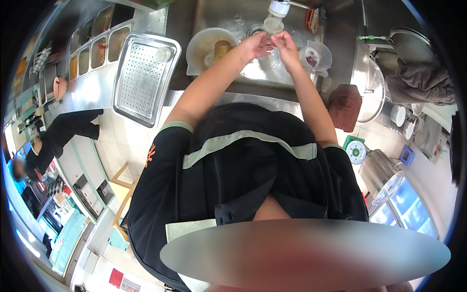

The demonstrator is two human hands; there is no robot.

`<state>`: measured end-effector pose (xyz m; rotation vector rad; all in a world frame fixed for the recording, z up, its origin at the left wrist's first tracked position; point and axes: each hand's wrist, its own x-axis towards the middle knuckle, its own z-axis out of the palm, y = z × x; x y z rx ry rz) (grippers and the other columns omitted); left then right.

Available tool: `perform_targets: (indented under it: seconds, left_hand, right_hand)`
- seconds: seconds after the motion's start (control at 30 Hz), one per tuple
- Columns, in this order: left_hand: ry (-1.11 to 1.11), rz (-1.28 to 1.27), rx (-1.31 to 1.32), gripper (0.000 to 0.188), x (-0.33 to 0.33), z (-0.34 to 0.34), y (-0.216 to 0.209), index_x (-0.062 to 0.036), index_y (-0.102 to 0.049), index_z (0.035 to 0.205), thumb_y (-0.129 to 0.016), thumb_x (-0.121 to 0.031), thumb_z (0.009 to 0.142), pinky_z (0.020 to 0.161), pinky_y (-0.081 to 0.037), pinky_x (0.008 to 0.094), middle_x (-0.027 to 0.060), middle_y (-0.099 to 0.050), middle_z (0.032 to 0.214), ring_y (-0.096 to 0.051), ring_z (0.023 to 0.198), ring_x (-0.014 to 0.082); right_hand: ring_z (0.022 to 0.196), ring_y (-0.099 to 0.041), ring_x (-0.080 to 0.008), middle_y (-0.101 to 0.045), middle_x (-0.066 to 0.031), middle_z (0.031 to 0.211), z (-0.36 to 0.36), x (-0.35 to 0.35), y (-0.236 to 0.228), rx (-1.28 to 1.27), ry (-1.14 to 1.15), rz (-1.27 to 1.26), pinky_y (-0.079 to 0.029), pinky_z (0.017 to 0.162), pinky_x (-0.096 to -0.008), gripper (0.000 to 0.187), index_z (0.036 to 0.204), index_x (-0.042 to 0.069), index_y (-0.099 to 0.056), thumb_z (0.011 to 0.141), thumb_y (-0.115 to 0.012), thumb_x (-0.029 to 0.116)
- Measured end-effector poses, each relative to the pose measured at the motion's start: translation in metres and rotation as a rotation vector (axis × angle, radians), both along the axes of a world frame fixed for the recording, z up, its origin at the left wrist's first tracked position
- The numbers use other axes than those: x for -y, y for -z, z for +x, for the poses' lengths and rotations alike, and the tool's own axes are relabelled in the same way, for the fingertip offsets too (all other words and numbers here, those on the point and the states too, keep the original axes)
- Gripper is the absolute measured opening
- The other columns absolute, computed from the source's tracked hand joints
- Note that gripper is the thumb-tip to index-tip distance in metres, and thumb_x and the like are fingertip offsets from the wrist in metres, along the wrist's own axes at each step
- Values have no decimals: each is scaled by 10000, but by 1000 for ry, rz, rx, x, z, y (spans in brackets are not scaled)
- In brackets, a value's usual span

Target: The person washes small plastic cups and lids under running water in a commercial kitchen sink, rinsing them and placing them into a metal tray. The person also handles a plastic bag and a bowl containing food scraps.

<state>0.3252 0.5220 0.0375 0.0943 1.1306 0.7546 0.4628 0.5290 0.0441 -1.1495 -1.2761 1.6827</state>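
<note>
Both my hands are over the metal sink (209, 14), just below the white tap head (279, 8). A small clear cup-like piece (274, 25) sits under the tap at my fingertips. My right hand (287, 47) is closed, with its thumb and fingers pinching near the lower edge of that cup. My left hand (256, 47) is beside it, fingers stretched apart and thumb close to the cup. Left of my hands, a translucent bowl (197, 47) holds a brownish container (222, 49). To the right stands a clear jug (323, 57) with something dark red and foamy inside.
A perforated metal tray (141, 73) bearing a round clear piece (163, 54) lies left of the sink. A scrub brush (313, 20) rests at the sink's back right. A brown cloth (345, 107) hangs at the right edge. Another person (68, 131) is at far left.
</note>
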Motion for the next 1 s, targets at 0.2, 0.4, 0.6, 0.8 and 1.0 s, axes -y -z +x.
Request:
perform_targets:
  seconds: [0.2,0.4,0.6,0.8,1.0]
  left_hand:
    - [-96,5,-69,273,-8,5,9,-55,-547,1046,-525,-270,880,845,-439,330,52,-588,993,-537,963,160]
    - [-31,146,-195,212,-11,7,-4,-74,-609,986,-601,-223,834,740,-445,249,26,-643,930,-511,755,89]
    - [-146,178,-110,217,-22,0,3,-60,-610,994,-610,-198,828,595,-430,209,30,-662,910,-451,625,51]
    - [-88,233,-68,245,-14,7,-19,-66,-588,1041,-606,-197,834,587,-405,196,37,-653,980,-420,598,43]
    - [-111,252,107,255,-9,2,-9,-74,-578,1053,-607,-203,835,612,-397,204,46,-647,990,-419,615,45]
  right_hand:
    - [764,-575,-132,-612,-75,816,7,0,13,-15,13,62,-438,715,-256,128,838,56,-492,847,-586,143]
    - [659,-571,-142,-583,-73,738,15,-18,10,-144,285,-266,-466,644,-258,238,733,72,-477,798,-662,206]
    - [605,-553,-148,-557,-67,697,4,-36,6,-182,398,-293,-464,590,-262,268,719,80,-452,775,-686,198]
    - [585,-532,-131,-555,-53,701,0,-27,-1,-197,648,-198,-446,561,-253,262,722,91,-438,762,-694,136]
    - [584,-510,-102,-547,-31,686,-5,-10,-2,-161,639,10,-417,555,-234,282,669,85,-440,753,-705,136]
